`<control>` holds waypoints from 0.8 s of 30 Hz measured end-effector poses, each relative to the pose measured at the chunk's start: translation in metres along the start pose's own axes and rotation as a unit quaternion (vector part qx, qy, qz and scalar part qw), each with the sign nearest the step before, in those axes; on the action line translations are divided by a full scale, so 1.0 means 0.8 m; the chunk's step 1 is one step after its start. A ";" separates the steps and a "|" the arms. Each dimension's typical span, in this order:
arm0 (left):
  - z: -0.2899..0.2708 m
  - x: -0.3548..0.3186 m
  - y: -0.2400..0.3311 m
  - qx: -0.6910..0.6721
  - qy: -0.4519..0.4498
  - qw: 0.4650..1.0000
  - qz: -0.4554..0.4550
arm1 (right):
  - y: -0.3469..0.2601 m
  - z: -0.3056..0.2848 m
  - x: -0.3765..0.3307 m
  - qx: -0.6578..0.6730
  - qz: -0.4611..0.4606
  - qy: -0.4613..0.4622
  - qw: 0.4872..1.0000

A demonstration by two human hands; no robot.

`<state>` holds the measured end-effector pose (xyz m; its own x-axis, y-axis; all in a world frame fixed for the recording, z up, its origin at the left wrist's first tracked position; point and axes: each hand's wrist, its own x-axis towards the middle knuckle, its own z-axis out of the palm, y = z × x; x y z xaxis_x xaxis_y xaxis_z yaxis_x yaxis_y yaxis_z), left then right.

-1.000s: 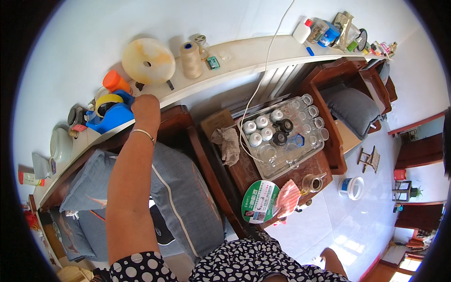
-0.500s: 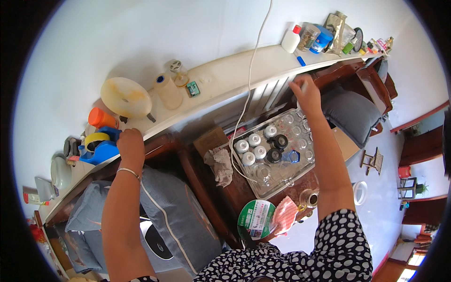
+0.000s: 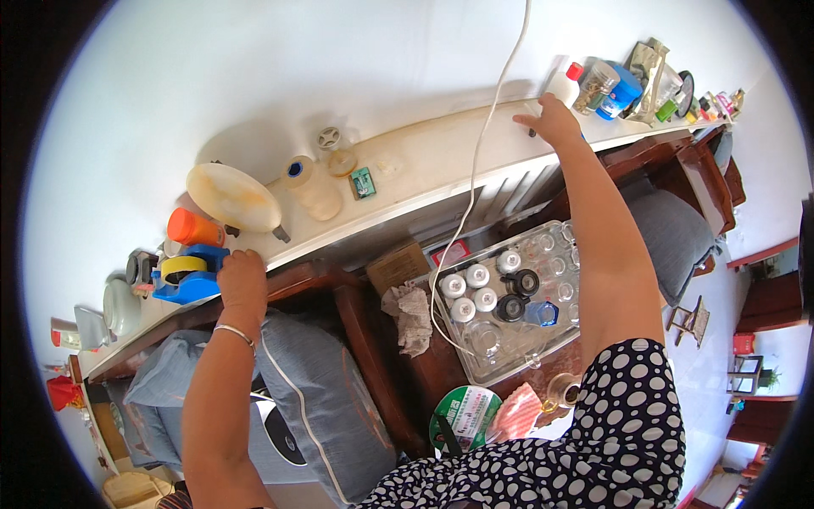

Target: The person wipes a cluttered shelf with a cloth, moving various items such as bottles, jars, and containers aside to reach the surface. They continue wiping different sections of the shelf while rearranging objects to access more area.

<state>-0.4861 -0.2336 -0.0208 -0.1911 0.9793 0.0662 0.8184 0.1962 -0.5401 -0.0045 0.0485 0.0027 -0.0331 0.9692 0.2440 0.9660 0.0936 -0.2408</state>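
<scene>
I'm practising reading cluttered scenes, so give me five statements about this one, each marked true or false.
1. The left hand is beside the blue tape dispenser. True.
2. The right hand is down in the tray of glassware. False: the right hand is at the shelf, near the red-capped white bottle.
3. The orange container is near the blue tape dispenser. True.
4. The pink cloth hangs on the wall. False: the pink cloth lies near the green-rimmed disc.
5. A bracelet circles the left wrist. True.
</scene>
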 end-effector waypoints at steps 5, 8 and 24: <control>0.000 -0.003 0.001 0.009 0.013 1.000 0.005 | 0.020 -0.002 -0.034 0.110 -0.004 0.075 0.991; 0.002 -0.003 -0.001 0.007 0.022 1.000 0.003 | 0.007 0.010 -0.062 0.072 -0.045 0.093 0.992; -0.004 -0.001 0.002 -0.025 0.021 0.999 0.008 | -0.002 0.017 -0.033 0.058 -0.024 0.223 0.973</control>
<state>-0.4831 -0.2337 -0.0193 -0.1555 0.9834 0.0935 0.8475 0.1815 -0.4988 -0.0087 0.0257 -0.0166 0.0620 0.7702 0.6348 0.9300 0.1863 -0.3169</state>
